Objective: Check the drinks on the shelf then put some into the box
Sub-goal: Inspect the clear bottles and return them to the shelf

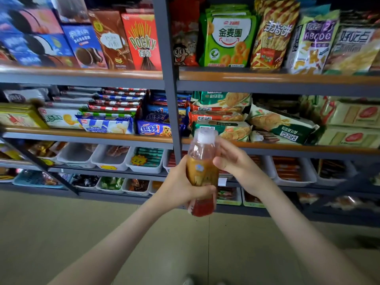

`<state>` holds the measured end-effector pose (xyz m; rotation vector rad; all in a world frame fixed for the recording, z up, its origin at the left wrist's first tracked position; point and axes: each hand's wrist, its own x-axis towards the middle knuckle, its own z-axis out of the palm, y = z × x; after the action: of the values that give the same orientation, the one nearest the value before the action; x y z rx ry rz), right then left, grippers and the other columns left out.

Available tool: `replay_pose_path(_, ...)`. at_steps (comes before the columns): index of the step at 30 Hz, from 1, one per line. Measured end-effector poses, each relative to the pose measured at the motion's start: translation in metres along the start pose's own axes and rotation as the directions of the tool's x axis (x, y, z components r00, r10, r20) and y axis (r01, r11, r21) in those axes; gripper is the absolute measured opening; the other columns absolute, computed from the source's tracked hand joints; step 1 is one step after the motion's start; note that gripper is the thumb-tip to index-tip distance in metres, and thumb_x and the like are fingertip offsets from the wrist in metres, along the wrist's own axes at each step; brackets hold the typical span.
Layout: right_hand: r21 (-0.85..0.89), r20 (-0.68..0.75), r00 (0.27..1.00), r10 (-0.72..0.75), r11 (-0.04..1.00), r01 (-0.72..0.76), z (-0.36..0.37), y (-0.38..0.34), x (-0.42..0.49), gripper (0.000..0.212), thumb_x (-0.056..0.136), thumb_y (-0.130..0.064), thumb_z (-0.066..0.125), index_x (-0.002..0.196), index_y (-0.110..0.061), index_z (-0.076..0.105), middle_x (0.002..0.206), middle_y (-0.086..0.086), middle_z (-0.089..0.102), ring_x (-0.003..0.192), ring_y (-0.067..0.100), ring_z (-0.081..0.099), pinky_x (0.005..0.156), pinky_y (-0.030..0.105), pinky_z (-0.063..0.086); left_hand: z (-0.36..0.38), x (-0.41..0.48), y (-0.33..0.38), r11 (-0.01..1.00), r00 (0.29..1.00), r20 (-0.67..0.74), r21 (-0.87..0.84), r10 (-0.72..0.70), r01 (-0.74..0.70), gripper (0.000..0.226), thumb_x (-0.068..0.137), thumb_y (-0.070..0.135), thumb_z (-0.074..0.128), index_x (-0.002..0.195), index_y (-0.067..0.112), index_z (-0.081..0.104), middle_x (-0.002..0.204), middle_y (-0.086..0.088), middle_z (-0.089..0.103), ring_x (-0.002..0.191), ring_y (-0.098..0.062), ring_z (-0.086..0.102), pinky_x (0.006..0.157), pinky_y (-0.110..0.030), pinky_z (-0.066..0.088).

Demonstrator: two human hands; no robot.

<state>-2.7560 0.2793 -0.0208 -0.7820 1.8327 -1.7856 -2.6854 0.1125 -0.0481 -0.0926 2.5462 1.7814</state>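
Bare beige floor (82, 233) lies open below the grey metal snack shelving (170, 103). At centre frame, in front of the shelf edges, stands an upright clear plastic bottle (202, 161) with a white cap, orange label and reddish drink. The left hand (185, 186) grips it low, while the right hand (236, 163) curls its fingers round the upper side.

Bottle (202, 175), centre frame: white cap, clear neck, orange-brown label and red base are noted. Pocky box (144, 42), upper left: red, lettered yellow-green. Snack bag (228, 38), upper centre: green and white, printed with orange rings. Shelf frame (170, 79): grey, edged orange-brown. Floor (61, 233): beige.
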Motion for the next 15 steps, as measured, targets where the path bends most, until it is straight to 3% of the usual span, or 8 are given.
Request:
replay_pose_path(3, 0.032, 0.01, 0.999, 0.036, 0.999, -0.036, 0.009, 0.01, 0.007, 0.05, 0.085, -0.03, 0.054, 0.13, -0.046, 0.039, 0.127, -0.03, 0.052, 0.119, -0.008, 0.052, 0.093, 0.015, 0.046, -0.002, 0.005, 0.006, 0.96, 0.992, 0.061, -0.252, -0.113, 0.125, 0.045, 0.067, 0.021, 0.082, 0.106, 0.018, 0.06, 0.098, -0.008, 0.073, 0.092, -0.024, 0.071, 0.083, -0.036, 0.058)
replay_pose_path(6, 0.019, 0.003, 0.999, 0.038, 0.999, -0.038, 0.013, 0.018, 0.008, 0.048, 0.091, -0.035, 0.046, 0.136, -0.048, 0.034, 0.132, -0.036, 0.042, 0.118, -0.017, 0.047, 0.092, 0.011, 0.044, -0.004, 0.01, 0.011, 0.866, 0.966, 0.107, -0.427, -0.237, 0.26, 0.046, 0.067, 0.027, 0.081, 0.107, 0.012, 0.062, 0.093, -0.008, 0.075, 0.086, -0.024, 0.072, 0.077, -0.035, 0.058)
replay_pose_path(9, -0.088, 0.035, 0.999, -0.025, 0.996, 0.028, 0.011, 0.023, 0.005, 0.04, 0.096, -0.03, 0.04, 0.135, -0.036, 0.046, 0.138, -0.041, 0.039, 0.135, -0.01, 0.032, 0.106, 0.014, 0.035, -0.011, 0.013, 0.015, 0.671, 0.905, 0.162, -0.622, -0.394, 0.404, 0.056, 0.069, 0.041, 0.076, 0.114, 0.011, 0.063, 0.1, -0.009, 0.075, 0.09, -0.024, 0.072, 0.074, -0.036, 0.058)
replay_pose_path(11, -0.129, 0.054, 0.998, -0.043, 0.99, 0.049, 0.007, 0.024, 0.0, 0.039, 0.099, -0.019, 0.043, 0.134, -0.033, 0.051, 0.137, -0.035, 0.045, 0.136, -0.007, 0.034, 0.106, 0.015, 0.036, -0.016, 0.014, 0.018, 0.538, 0.87, 0.207, -0.715, -0.447, 0.447, 0.061, 0.068, 0.047, 0.07, 0.118, 0.013, 0.062, 0.101, -0.013, 0.074, 0.089, -0.027, 0.072, 0.068, -0.038, 0.059)
replay_pose_path(13, -0.235, 0.11, 0.99, -0.088, 0.965, 0.112, 0.003, 0.024, -0.006, 0.06, 0.095, -0.004, 0.053, 0.142, -0.04, 0.044, 0.146, -0.024, 0.042, 0.14, 0.002, 0.032, 0.109, 0.024, 0.037, -0.019, 0.016, 0.02, 0.489, 0.849, 0.224, -0.735, -0.479, 0.47, 0.054, 0.074, 0.05, 0.067, 0.115, 0.015, 0.062, 0.091, -0.014, 0.075, 0.08, -0.029, 0.073, 0.06, -0.04, 0.059)
replay_pose_path(15, -0.396, 0.195, 0.976, -0.095, 0.903, 0.167, 0.003, 0.025, -0.008, 0.081, 0.088, -0.007, 0.066, 0.146, -0.047, 0.026, 0.153, -0.022, 0.026, 0.142, 0.001, 0.025, 0.111, 0.026, 0.035, -0.019, 0.02, 0.023, 0.475, 0.827, 0.26, -0.716, -0.498, 0.511, 0.042, 0.084, 0.05, 0.062, 0.107, 0.015, 0.063, 0.079, -0.014, 0.075, 0.067, -0.028, 0.073, 0.053, -0.04, 0.059)
